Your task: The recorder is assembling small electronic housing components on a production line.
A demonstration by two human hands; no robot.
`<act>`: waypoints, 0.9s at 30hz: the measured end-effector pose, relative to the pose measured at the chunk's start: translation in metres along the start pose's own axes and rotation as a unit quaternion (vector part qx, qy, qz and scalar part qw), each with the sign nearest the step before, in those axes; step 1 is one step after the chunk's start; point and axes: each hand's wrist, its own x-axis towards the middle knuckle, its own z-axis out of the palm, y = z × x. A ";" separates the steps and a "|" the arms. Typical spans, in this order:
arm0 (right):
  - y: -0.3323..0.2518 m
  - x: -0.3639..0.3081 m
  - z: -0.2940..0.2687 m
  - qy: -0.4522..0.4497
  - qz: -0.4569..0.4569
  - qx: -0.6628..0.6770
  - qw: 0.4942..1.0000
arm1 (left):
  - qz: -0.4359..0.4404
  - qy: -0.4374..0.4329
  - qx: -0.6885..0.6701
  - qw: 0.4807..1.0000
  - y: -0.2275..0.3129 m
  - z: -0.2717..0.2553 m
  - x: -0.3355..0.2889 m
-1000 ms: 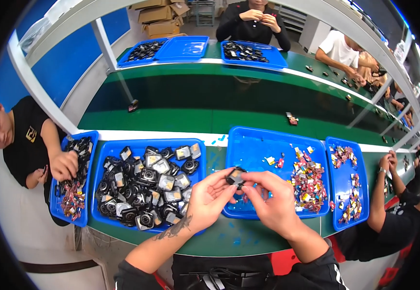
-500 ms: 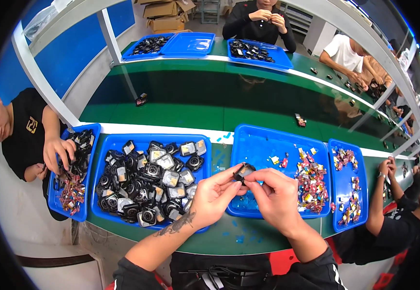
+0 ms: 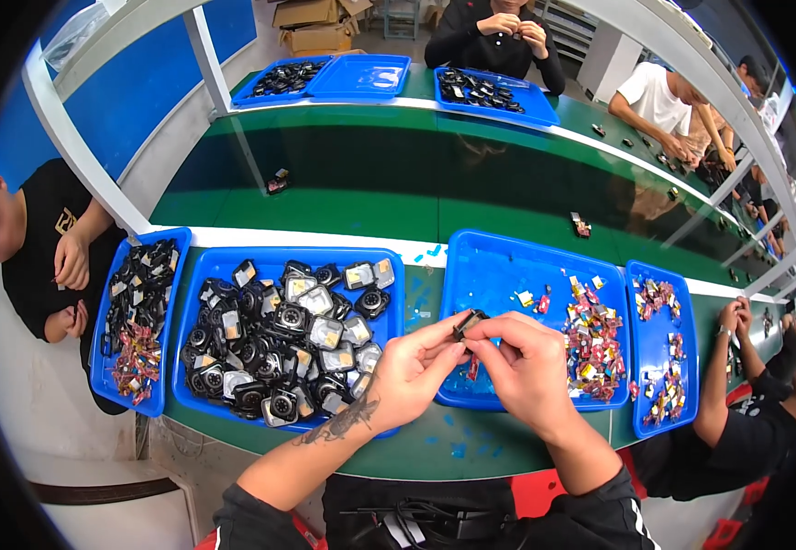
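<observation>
A small black smartwatch case point(image 3: 471, 323) is held up over the near edge of a blue tray point(image 3: 480, 266). My left hand point(image 3: 412, 371) grips its left side between thumb and fingers. My right hand point(image 3: 526, 362) pinches at its right side, thumb and forefinger closed; whether a small part is between those fingertips is hidden. To the left, a second blue tray point(image 3: 396, 302) is heaped with black smartwatch cases point(image 3: 292, 321), some showing clear or silvery faces. Small red, yellow and white electronic parts point(image 3: 595, 344) are piled at the right side of the tray under my hands.
A narrower tray point(image 3: 678, 316) of similar parts stands at right. At far left, a co-worker sits by a tray point(image 3: 173, 275) of cases and parts. A green conveyor belt point(image 3: 370, 202) beyond carries scattered pieces. Blue scraps point(image 3: 458, 449) lie on the table; more workers sit across and right.
The watch case has tilted in my fingers. The left co-worker's hand has lifted out of the tray and drawn back. Pieces on the belt have shifted slightly right.
</observation>
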 end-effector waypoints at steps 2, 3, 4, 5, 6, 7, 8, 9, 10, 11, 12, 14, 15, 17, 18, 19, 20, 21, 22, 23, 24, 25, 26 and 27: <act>0.002 0.001 -0.002 0.000 -0.017 -0.019 1.000 | -0.003 -0.006 0.009 1.000 0.001 0.001 0.000; 0.005 0.002 -0.002 0.010 -0.051 -0.027 0.998 | 0.002 -0.008 0.020 1.000 0.002 0.002 0.000; 0.007 0.002 -0.002 0.021 -0.084 -0.034 0.996 | 0.005 -0.011 0.032 0.999 0.002 0.002 0.000; 0.005 0.001 -0.004 0.024 -0.082 -0.033 0.996 | 0.004 -0.014 0.033 0.999 0.003 0.002 0.000; 0.000 0.000 -0.007 0.019 -0.043 -0.037 0.998 | 0.008 -0.015 0.046 0.999 0.006 0.002 -0.002; -0.002 0.000 -0.010 0.019 -0.005 -0.042 0.999 | 0.014 -0.019 0.060 0.998 0.010 0.002 -0.001; 0.000 0.000 -0.010 0.027 -0.005 -0.042 0.999 | 0.028 -0.015 0.209 0.977 0.014 0.000 -0.002; 0.003 -0.001 -0.009 0.032 -0.026 -0.017 0.999 | 0.047 -0.001 0.208 0.977 0.012 0.003 -0.005; 0.006 -0.003 -0.008 0.033 -0.045 0.009 0.998 | 0.050 -0.003 0.207 0.977 0.012 0.004 -0.005; 0.007 -0.005 -0.007 0.037 -0.044 0.010 0.998 | 0.052 -0.005 0.206 0.977 0.012 0.004 -0.005; 0.008 -0.005 -0.005 0.042 -0.048 0.000 0.998 | 0.052 -0.008 0.208 0.977 0.009 0.005 -0.005; 0.012 -0.005 -0.001 0.054 -0.057 -0.007 0.997 | 0.045 0.020 0.138 0.989 0.004 0.006 -0.001; 0.015 -0.007 0.003 0.073 -0.082 0.001 0.994 | 0.046 0.017 0.142 0.989 0.004 0.007 -0.001; 0.012 -0.010 0.007 0.093 -0.112 0.012 0.989 | 0.044 0.106 0.036 0.993 0.010 0.011 -0.004; 0.008 -0.010 0.010 0.078 -0.132 -0.009 0.988 | 0.068 0.158 0.038 0.984 0.013 0.012 -0.001; 0.007 -0.013 0.013 0.060 -0.147 -0.032 0.987 | 0.076 0.157 0.031 0.984 0.012 0.007 -0.001; 0.015 -0.016 0.018 0.049 -0.146 -0.034 0.987 | 0.073 0.152 0.016 0.986 0.011 0.007 0.001; 0.018 -0.016 0.017 0.046 -0.146 -0.033 0.988 | 0.071 0.147 0.001 0.987 0.011 0.007 0.004; 0.022 -0.016 0.014 0.058 -0.133 -0.008 0.989 | 0.065 0.138 0.004 0.988 0.014 0.010 0.003; 0.026 -0.016 0.014 0.069 -0.122 0.018 0.990 | 0.059 0.129 0.008 0.990 0.017 0.011 0.002; 0.030 -0.019 0.016 0.067 -0.040 0.110 0.991 | 0.086 0.122 0.027 0.988 0.015 0.013 0.003; 0.021 -0.019 0.014 0.067 0.069 0.235 0.967 | 0.087 0.125 0.027 0.988 0.015 0.010 0.002; 0.021 -0.017 0.013 0.052 0.090 0.293 0.950 | 0.123 0.088 0.120 0.981 0.013 0.004 0.001; 0.022 -0.016 0.011 0.037 0.111 0.350 0.929 | 0.157 0.050 0.212 0.963 0.012 0.001 0.000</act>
